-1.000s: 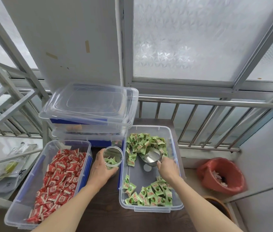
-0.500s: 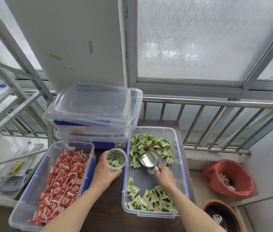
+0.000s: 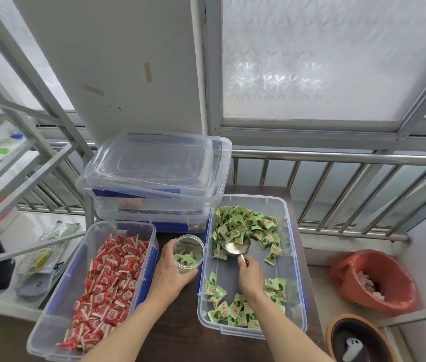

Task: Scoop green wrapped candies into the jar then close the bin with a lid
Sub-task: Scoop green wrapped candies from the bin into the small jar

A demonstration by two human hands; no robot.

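An open clear bin (image 3: 295, 257) on the dark table holds green wrapped candies (image 3: 246, 223) heaped at its far end and more at its near end. My right hand (image 3: 251, 274) grips the handle of a metal scoop (image 3: 235, 245), whose bowl pushes into the far heap. My left hand (image 3: 171, 273) wraps around a small clear jar (image 3: 189, 253) standing between the two bins, with a few green candies inside. A clear lid (image 3: 154, 163) rests on the stacked bins at the back.
A bin of red wrapped candies (image 3: 107, 278) stands to the left. Two stacked clear bins (image 3: 152, 205) are behind the jar. A red waste basket (image 3: 373, 280) and a dark pot (image 3: 355, 340) sit on the floor at right. A metal railing (image 3: 337, 160) runs behind.
My right hand has pushed the scoop forward and left into the far heap of green candies. My left hand keeps its hold on the jar. The camera view shifted slightly.
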